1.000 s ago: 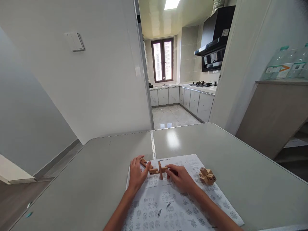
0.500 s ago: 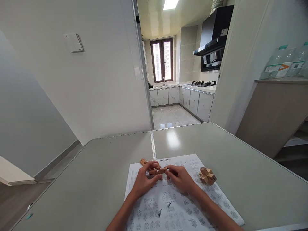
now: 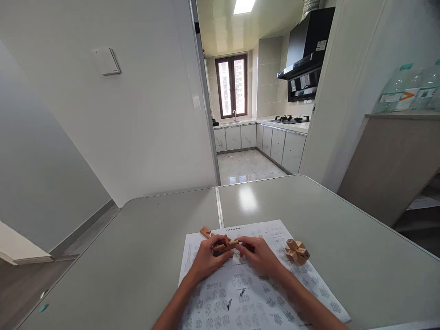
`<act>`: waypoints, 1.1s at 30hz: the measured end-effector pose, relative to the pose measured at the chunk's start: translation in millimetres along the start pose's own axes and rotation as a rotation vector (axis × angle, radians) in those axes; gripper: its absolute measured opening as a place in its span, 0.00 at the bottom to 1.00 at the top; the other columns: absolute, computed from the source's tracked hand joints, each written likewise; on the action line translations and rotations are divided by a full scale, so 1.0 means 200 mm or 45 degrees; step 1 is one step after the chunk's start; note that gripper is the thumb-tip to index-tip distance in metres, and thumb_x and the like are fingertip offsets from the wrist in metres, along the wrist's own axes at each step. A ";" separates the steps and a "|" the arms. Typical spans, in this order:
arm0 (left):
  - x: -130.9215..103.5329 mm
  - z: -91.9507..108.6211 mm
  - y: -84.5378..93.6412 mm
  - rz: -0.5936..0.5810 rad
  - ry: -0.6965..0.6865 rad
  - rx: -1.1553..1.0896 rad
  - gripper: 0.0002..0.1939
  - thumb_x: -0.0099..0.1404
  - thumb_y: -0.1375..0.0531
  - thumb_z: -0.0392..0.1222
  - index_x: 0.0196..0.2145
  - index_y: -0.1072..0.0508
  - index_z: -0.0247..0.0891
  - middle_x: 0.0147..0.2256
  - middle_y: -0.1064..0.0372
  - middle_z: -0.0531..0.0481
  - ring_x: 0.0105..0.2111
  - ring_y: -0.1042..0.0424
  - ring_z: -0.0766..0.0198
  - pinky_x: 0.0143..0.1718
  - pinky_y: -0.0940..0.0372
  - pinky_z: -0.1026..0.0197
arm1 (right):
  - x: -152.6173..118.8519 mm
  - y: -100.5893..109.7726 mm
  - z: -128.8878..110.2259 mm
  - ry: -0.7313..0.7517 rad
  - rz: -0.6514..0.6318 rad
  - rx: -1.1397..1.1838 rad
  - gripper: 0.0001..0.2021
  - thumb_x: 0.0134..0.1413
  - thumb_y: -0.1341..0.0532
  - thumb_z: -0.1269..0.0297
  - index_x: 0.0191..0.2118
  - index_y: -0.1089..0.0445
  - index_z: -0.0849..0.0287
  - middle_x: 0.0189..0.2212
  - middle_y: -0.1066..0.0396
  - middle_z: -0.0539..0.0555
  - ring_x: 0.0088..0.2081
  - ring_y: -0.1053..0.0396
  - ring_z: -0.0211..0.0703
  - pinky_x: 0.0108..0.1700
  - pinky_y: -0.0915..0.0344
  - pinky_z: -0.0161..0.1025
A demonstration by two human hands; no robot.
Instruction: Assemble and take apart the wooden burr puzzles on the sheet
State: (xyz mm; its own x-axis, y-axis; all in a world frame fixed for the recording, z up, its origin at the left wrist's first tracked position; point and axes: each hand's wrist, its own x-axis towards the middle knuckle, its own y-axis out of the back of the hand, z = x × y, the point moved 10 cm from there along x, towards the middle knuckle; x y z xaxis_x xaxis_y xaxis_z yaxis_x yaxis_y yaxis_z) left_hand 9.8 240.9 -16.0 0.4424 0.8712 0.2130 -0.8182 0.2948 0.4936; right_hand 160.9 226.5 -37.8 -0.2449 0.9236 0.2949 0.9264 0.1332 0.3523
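Note:
Near the top of a printed paper sheet, my left hand is closed around joined wooden pieces. My right hand pinches the right end of the same pieces, its fingertips close to those of the left. Another wooden piece lies at the sheet's top edge, just beyond my left hand. To the right of my right hand, an interlocked block of light wood rests on the sheet. My fingers partly hide the held pieces, so their exact joints cannot be made out.
The sheet lies on a grey-green table with a seam down its far half. Plastic bottles stand on a cabinet to the right. Beyond the table a doorway opens on a kitchen. A small green object is at the left edge.
The fingers of my left hand have come down over the wooden pieces, which have tilted slightly. My right hand has hardly moved.

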 end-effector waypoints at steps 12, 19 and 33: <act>0.00 0.00 0.00 0.019 -0.007 0.012 0.14 0.63 0.33 0.51 0.42 0.24 0.41 0.33 0.22 0.50 0.31 0.23 0.59 0.35 0.29 0.59 | 0.00 0.00 0.03 -0.006 0.001 -0.045 0.20 0.67 0.43 0.48 0.49 0.20 0.55 0.24 0.24 0.49 0.25 0.32 0.41 0.30 0.39 0.35; 0.00 0.00 0.00 0.011 -0.002 0.032 0.14 0.63 0.32 0.49 0.43 0.24 0.41 0.34 0.20 0.50 0.33 0.22 0.57 0.37 0.28 0.59 | 0.00 0.01 0.02 -0.006 0.001 -0.051 0.20 0.67 0.43 0.49 0.49 0.20 0.55 0.24 0.24 0.49 0.24 0.34 0.40 0.29 0.40 0.35; 0.00 0.00 0.00 0.016 0.007 0.055 0.14 0.64 0.33 0.51 0.45 0.23 0.42 0.38 0.19 0.49 0.36 0.21 0.56 0.39 0.28 0.58 | 0.00 0.00 0.03 -0.003 0.001 -0.043 0.20 0.67 0.43 0.48 0.49 0.20 0.55 0.24 0.24 0.49 0.24 0.34 0.40 0.28 0.39 0.35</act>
State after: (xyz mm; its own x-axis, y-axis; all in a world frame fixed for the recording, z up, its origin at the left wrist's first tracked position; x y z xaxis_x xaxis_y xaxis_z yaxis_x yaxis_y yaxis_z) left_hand 9.8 239.8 -15.4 0.4300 0.8769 0.2149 -0.8071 0.2667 0.5268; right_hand 162.7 228.1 -42.9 -0.2433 0.9245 0.2934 0.9165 0.1201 0.3816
